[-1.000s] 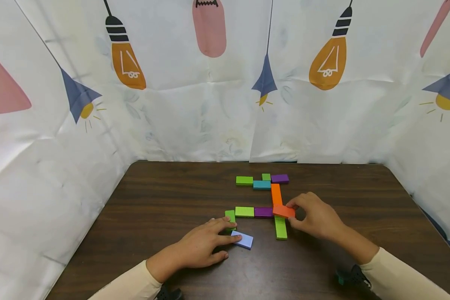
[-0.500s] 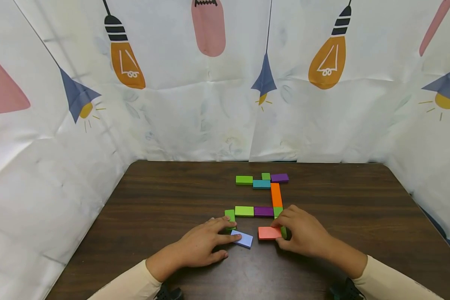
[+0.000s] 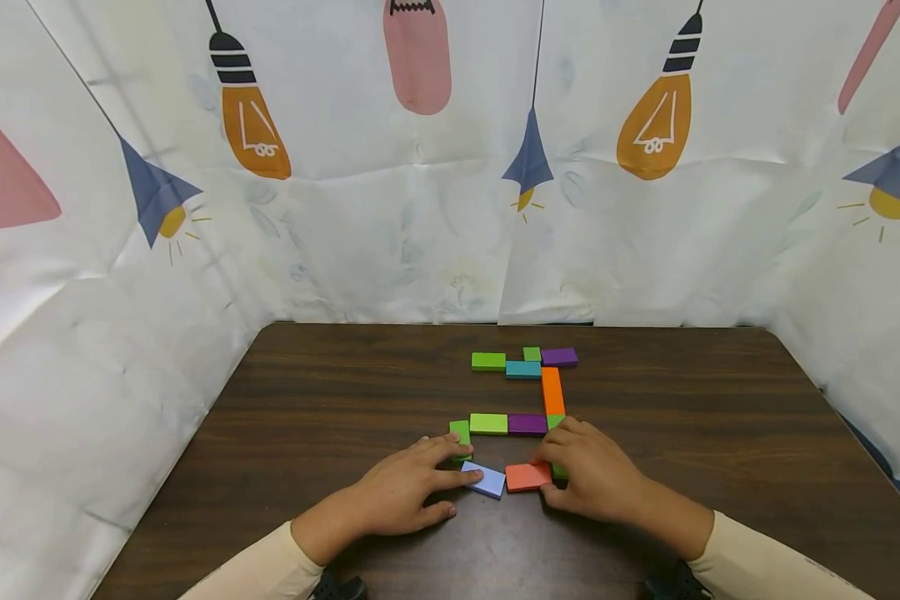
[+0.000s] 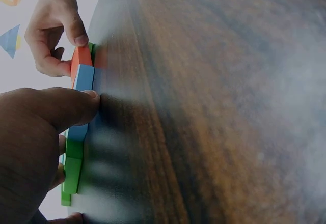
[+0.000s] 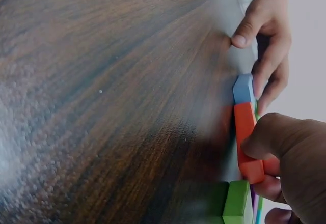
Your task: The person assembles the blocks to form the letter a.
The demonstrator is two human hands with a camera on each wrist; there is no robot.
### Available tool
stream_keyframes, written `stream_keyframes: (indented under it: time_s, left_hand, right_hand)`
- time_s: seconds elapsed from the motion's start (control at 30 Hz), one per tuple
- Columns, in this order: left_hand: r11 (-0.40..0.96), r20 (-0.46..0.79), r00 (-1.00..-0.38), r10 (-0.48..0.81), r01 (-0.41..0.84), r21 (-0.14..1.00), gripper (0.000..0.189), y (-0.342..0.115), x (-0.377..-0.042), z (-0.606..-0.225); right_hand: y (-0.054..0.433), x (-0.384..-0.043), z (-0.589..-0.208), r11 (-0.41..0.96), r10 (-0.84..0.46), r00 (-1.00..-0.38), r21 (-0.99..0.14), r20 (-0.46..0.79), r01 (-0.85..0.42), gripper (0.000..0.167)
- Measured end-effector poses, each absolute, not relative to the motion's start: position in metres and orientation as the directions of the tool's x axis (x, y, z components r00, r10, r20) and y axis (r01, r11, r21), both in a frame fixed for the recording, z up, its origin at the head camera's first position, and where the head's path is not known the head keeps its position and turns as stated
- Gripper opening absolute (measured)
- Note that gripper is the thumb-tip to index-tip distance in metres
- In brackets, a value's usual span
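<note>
My right hand [image 3: 596,471] pinches a coral-red block [image 3: 527,477] between thumb and fingers, low over the table. Its left end sits right by a light blue block [image 3: 487,481], which lies at a slant. On that blue block rests a fingertip of my left hand [image 3: 401,492], whose fingers are spread and fairly straight. Another left fingertip touches a green block [image 3: 459,430] just behind. In the right wrist view, the red block [image 5: 244,124] lines up end to end with the blue block [image 5: 243,89]. Part of a green block [image 3: 559,472] is hidden behind my right fingers.
Behind my hands lie a lime block [image 3: 488,424], a purple block [image 3: 527,425] and an orange block [image 3: 552,390], joined in a row that turns a corner. Farther back are a teal block [image 3: 523,370] and several others. A printed white curtain [image 3: 390,250] surrounds the dark wooden table [image 3: 330,392].
My right hand has carried the red block left and toward me, from over the corner near the orange block to beside the blue block. The left hand has stayed in place.
</note>
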State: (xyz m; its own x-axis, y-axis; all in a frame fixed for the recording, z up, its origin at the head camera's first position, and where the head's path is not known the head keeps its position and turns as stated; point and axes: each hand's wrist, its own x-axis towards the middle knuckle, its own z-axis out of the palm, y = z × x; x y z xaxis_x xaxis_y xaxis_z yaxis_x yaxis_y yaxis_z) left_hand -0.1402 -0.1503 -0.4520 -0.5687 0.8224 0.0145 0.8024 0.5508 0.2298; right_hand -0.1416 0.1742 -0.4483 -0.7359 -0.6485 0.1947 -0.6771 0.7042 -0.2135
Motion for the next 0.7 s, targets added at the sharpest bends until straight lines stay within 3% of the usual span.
stream_keyframes:
  time_s: [0.7]
  left_hand:
    - [0.538,0.042,-0.56,0.827,0.812,0.226,0.053,-0.1523,-0.1409,-0.4548]
  right_hand:
    - [0.1755,-0.14,-0.4499,0.659,-0.698,-0.688,-0.196,0.198,-0.726,0.021]
